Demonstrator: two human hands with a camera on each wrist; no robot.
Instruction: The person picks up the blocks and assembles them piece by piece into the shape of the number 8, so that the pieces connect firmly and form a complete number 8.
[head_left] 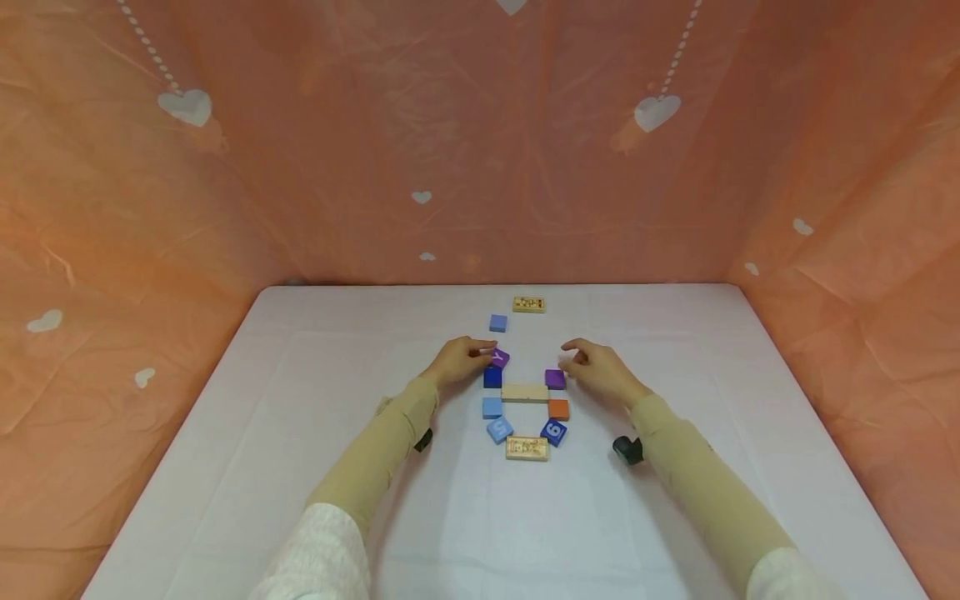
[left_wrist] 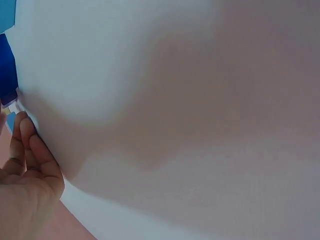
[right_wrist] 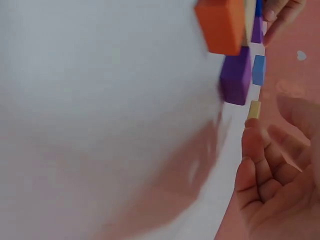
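My left hand [head_left: 459, 360] pinches a purple block marked Y [head_left: 500, 358] between finger and thumb. This block sits turned at an angle, just beyond a dark blue block [head_left: 492, 377]. Across from it my right hand [head_left: 600, 368] holds nothing, its fingers loosely bent beside a plain purple block [head_left: 554, 379]. In the right wrist view that purple block [right_wrist: 235, 77] stands near an orange block [right_wrist: 220, 27], apart from the right hand [right_wrist: 280, 170]. The left wrist view has the left hand [left_wrist: 32, 160] at its left edge, below the dark blue block [left_wrist: 7, 70].
A plain wooden block [head_left: 525, 393] lies between the two rows. Nearer are light blue blocks [head_left: 492, 407], a blue block marked 6 [head_left: 553, 432] and a printed wooden block [head_left: 527, 448]. Farther back lie a periwinkle block [head_left: 498, 323] and another printed wooden block [head_left: 528, 305].
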